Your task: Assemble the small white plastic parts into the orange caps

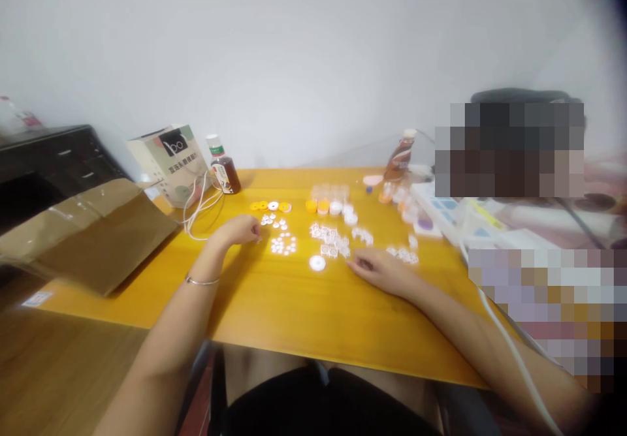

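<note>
My left hand (242,228) hovers over the table on the left, its fingers pinched together; a tiny pale bit may be at the fingertips, too blurred to name. Just right of it lie small white pieces (273,222) and a group of small white discs (284,245). My right hand (377,269) rests on the table with curled fingers, and whatever they may hold is hidden. Its fingertips are beside a cluster of white openwork plastic pieces (329,239). A white ring-shaped disc (317,264) lies left of them. Yellow and white rings (263,206) form a row farther back.
Orange and white round parts (323,207) stand at the back middle. A sauce bottle (224,168), paper bag (171,162), white cable (196,211) and brown cardboard piece (93,233) occupy the left. Rightward are a drink bottle (399,156), white trays (441,207) and another person (529,96).
</note>
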A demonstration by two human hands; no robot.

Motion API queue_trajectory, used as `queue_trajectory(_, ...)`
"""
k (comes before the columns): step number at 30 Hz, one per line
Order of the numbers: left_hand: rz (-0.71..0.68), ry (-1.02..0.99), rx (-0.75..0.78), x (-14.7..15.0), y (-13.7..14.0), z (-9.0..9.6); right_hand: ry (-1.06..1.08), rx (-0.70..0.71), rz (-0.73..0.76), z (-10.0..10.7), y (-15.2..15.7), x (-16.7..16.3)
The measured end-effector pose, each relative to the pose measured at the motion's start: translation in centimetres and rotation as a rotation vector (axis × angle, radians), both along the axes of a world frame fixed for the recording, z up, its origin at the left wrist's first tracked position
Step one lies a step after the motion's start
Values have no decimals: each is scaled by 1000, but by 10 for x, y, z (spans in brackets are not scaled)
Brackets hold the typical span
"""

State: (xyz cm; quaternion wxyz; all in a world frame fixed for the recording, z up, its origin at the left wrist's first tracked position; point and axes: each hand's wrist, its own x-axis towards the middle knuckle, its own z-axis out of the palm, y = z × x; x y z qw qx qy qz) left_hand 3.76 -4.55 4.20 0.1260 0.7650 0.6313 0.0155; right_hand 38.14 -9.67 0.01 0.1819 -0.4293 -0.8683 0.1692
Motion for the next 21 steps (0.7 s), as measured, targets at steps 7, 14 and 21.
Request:
queue_trajectory(7,-14,16,-19,0,-1,2,-16,9,10,-1,0,0)
queue_trajectory(14,-65,-41,-18,5,-6,12,26,-13,-3,2,-2,-2)
queue_trajectory(21,-394,-468,-67,52,-24,5,216,-51,13,-1,-5,-24)
